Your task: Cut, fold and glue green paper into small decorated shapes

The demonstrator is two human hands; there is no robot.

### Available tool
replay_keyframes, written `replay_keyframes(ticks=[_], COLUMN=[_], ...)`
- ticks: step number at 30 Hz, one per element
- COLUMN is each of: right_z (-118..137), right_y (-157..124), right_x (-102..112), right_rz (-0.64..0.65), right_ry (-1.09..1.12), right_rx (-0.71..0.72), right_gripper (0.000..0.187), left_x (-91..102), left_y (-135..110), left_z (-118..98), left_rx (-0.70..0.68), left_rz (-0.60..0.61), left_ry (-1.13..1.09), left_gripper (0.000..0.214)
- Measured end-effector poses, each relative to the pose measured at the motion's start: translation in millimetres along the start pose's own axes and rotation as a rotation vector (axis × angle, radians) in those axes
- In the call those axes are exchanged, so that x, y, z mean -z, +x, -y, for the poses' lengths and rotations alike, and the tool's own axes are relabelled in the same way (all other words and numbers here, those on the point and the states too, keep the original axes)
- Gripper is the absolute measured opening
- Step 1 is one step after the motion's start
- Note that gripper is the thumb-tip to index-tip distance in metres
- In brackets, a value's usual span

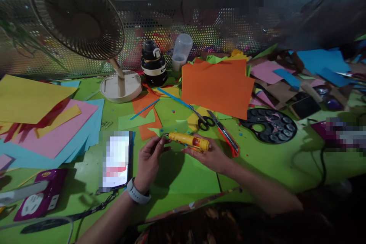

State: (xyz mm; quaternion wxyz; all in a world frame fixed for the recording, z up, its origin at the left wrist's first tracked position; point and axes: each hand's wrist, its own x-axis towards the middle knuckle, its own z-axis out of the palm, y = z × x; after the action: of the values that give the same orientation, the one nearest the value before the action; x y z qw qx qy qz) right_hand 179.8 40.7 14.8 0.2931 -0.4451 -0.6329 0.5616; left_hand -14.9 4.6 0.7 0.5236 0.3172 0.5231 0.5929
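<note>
Yellow paper [34, 97] lay over a pink sheet [67, 133] and light-blue sheets [45, 158] at the far left of the green surface [257, 160]; a beige fan [80, 26] stood behind, a lit phone [117, 160] lying nearer; the left hand [150, 156], a pale band [138, 194] at its wrist, had thumb and forefinger drawn narrowly together at the tip of a yellow tool [185, 141], though whether they gripped it I could not tell; that tool was raised above the surface, its body held in the right hand [213, 156]; scissors [204, 122] and an orange sheet [217, 87] lay beyond; a red-and-black cutter [225, 137] lay just beside the right hand, a black palette [271, 131] farther right.
</note>
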Motion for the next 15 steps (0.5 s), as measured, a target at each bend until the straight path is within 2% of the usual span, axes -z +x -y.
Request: replay_keyframes(ticks=[15], right_z=[6.7], right_y=[0.6], right_x=[2.5], right_rz=[0.009], right_ry=[-0.032], right_rx=[0.045], right_gripper=[0.025], left_x=[1.8], left_y=[0.6], left_z=[1.4], left_rx=[-0.001], left_rz=[0.022], left_ry=[0.003], left_gripper=[0.019])
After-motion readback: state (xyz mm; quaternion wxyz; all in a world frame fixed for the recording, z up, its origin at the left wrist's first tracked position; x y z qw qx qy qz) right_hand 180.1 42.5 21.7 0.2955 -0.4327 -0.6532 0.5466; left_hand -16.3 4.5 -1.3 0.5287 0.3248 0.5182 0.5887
